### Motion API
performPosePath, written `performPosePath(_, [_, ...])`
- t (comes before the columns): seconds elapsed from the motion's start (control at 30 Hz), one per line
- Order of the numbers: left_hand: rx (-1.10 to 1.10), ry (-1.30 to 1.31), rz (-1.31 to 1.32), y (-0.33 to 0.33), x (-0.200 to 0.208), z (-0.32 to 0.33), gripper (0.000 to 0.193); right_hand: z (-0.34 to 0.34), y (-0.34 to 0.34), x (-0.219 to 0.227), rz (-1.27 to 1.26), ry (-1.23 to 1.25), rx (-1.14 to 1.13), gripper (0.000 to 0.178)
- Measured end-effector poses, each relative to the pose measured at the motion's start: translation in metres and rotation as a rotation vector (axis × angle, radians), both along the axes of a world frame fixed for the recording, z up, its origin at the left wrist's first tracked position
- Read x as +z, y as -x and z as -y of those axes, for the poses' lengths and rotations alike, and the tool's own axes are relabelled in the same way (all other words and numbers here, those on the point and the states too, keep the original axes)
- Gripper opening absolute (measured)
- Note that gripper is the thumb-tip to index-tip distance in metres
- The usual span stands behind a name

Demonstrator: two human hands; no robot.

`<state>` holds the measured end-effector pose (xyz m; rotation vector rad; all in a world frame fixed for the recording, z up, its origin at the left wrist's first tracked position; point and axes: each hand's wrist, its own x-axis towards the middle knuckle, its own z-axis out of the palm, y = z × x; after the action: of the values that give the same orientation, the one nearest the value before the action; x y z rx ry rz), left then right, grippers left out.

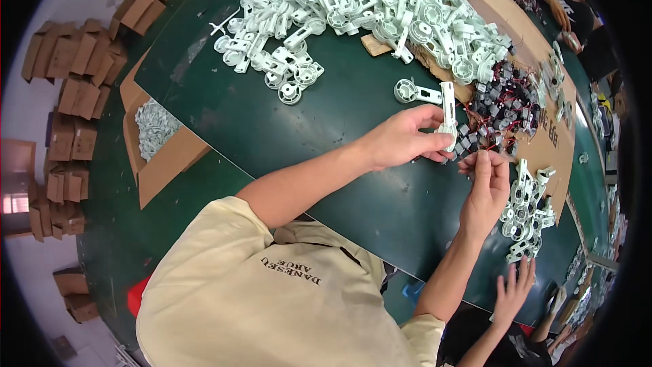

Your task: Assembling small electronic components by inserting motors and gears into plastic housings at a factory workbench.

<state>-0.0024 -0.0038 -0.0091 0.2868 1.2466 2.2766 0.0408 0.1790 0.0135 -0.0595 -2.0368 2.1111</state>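
Observation:
My left hand (404, 138) is closed on a pale whitish-green plastic part (448, 105), a long slotted arm that stands up from the fingers. Just to the right, my right hand (486, 194) has thumb and fingertips pressed together at the edge of a heap of small dark grey motor-like pieces with red wires (506, 105). Whatever lies between those fingertips is too small to make out. A similar loose plastic part (415, 91) with a round end rests on the dark green table (326, 115) beyond my left hand.
A large heap of the pale parts (380, 0) covers the far table. More lie at the right (526, 211), close to another person's hand (513, 292). Flattened cardboard (550, 156) runs along the right side. An open carton (173, 163) of pale pieces stands left; stacked boxes (75, 95) line the wall.

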Motion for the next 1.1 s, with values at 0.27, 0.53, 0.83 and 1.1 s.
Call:
performPosePath(0.27, [0.063,-0.032,-0.059,-0.007,0.001,0.001,0.037,0.015,-0.004,0.001,-0.040,-0.071,0.010,0.011])
performPosePath(0.53, [0.011,-0.015,-0.087,-0.004,-0.004,-0.005,0.033,0.017,-0.003,-0.002,-0.099,-0.376,-0.123,0.009])
performPosePath(0.83, [0.025,0.024,-0.109,-0.007,0.000,-0.008,0.035,0.018,-0.003,-0.002,-0.062,-0.418,-0.133,0.013])
performPosePath(1.1, [0.087,0.045,-0.126,-0.010,0.004,-0.011,0.040,0.018,-0.003,-0.005,-0.083,-0.438,-0.159,0.014])
